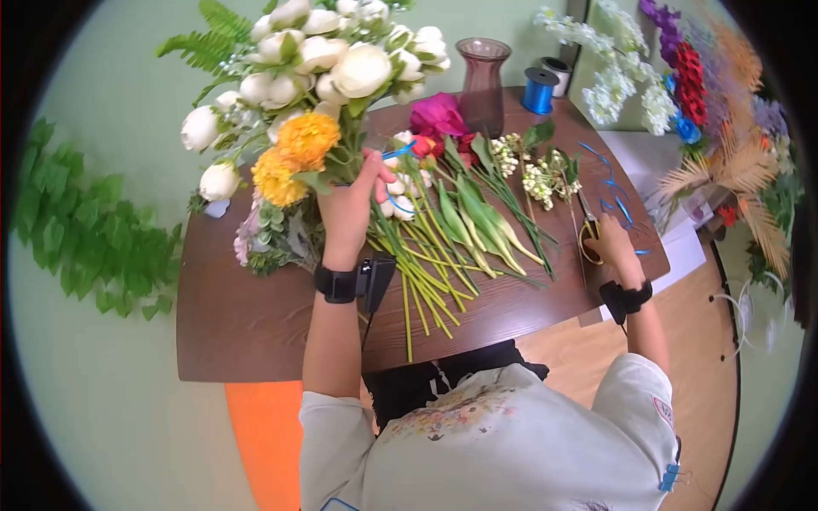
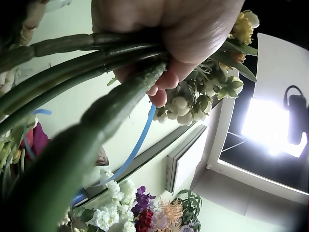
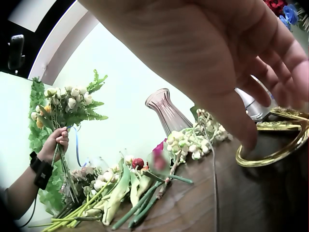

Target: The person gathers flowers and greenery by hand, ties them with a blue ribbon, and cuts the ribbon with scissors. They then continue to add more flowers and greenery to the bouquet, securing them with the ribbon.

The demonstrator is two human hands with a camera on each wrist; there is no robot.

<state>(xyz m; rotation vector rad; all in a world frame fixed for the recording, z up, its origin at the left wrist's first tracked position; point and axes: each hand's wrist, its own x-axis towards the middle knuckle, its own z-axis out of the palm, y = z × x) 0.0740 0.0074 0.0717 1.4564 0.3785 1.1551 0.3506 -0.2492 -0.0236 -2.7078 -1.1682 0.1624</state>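
My left hand grips the stems of a bouquet of white flowers, orange-yellow flowers and green fern, raised above the table's left side. In the left wrist view, thick green stems run out of the fist. A blue ribbon trails from beside its fingertips. At the table's right, my right hand is over the gold-handled scissors, which lie on the tabletop. The right wrist view has the thumb right at a gold handle loop, with the other fingers spread loosely beyond it.
Loose tulip-like stems, white-berry sprigs and a magenta flower cover the table's middle. A purplish glass vase and blue ribbon spool stand at the back. Curled blue ribbon lies right of the scissors.
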